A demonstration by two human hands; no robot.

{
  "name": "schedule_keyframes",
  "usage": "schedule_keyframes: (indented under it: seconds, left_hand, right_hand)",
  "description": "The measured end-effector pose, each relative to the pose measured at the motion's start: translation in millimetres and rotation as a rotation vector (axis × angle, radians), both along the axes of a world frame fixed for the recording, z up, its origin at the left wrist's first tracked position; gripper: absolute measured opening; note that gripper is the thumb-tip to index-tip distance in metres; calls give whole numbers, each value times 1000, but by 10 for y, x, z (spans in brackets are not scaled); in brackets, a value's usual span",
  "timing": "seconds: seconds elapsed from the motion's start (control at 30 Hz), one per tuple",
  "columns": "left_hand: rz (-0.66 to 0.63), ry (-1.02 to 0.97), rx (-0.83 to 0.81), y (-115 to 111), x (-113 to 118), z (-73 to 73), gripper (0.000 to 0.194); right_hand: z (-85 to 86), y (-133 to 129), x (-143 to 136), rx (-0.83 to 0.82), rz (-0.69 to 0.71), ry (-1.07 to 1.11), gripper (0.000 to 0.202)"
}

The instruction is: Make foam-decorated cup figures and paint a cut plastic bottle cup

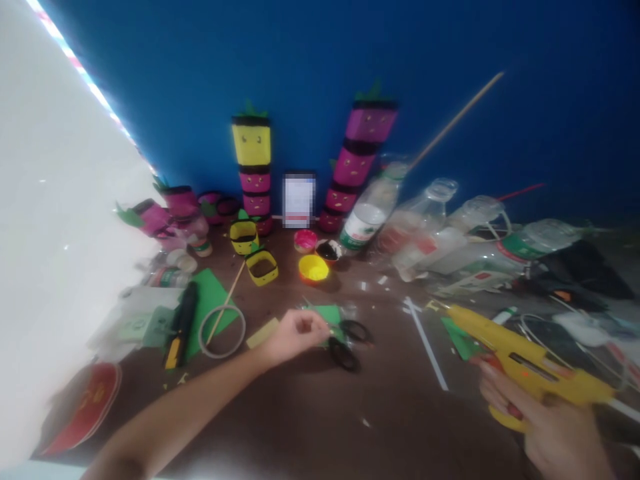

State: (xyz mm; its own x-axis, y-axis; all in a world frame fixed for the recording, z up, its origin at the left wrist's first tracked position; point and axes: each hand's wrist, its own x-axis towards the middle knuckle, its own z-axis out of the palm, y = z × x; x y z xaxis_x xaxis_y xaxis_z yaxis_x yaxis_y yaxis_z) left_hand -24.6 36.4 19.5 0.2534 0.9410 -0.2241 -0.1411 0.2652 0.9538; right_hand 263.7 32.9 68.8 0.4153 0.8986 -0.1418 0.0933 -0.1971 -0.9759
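Near the middle of the brown table, my left hand (300, 331) has its thumb and fingers pinched together; anything between them is too small to make out. Just right of its fingertips lie black-handled scissors (344, 353), with green paper (327, 313) behind them. On the right, my right hand (535, 407) is wrapped round the grip of a yellow glue gun (520, 357), whose nozzle points left. A white strip (427, 343) lies left of the gun. Yellow and pink cups of paint (314, 268) stand beyond my left hand.
Stacked purple and yellow face figures (251, 150) stand against the blue wall. Plastic bottles (367, 213) crowd the back right. A tape ring (222, 332), a cutter (181, 327) and green paper lie left; a red round lid (93, 407) is at the near left.
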Motion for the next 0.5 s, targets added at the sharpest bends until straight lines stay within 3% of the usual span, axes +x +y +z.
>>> schedule_keyframes:
  seconds: [0.13, 0.27, 0.5]
  left_hand:
    - [8, 15, -8, 1, 1, 22, 43]
    - [10, 55, 39, -10, 10, 57, 40]
    - [-65, 148, 210, -12, 98, 195, 24]
  right_hand:
    - [33, -7, 19, -27, -55, -64, 37]
    - [49, -24, 4, 11, 109, 181, 27]
    - [78, -92, -69, -18, 133, 194, 24]
